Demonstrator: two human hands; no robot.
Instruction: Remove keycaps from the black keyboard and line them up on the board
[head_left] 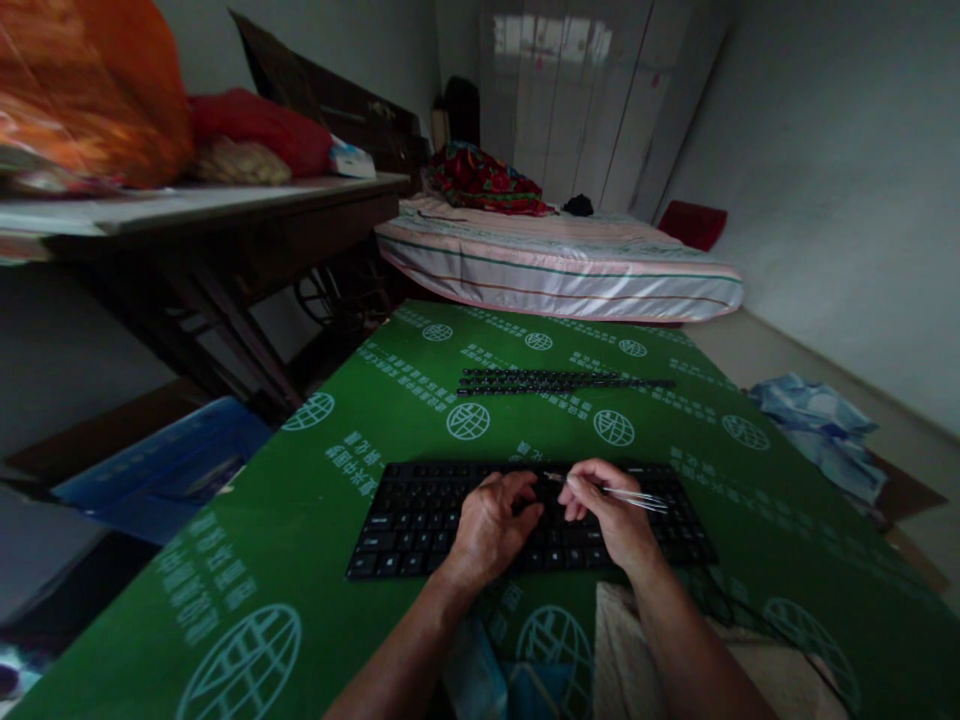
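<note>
A black keyboard (420,520) lies on the green printed sheet (315,500) in front of me. My left hand (491,530) rests on the keyboard's middle with its fingers curled down onto the keys. My right hand (611,515) is closed in a pinch around thin metal tweezers (634,496), whose tip points left toward the keys between both hands. Farther back on the sheet lie rows of loose black keycaps (555,381) in long strips.
A dark wooden table (225,215) with orange and red bags stands at the left, a blue bin (161,465) under it. A mattress (555,265) lies beyond the sheet. Blue cloth (821,425) sits on the floor at right.
</note>
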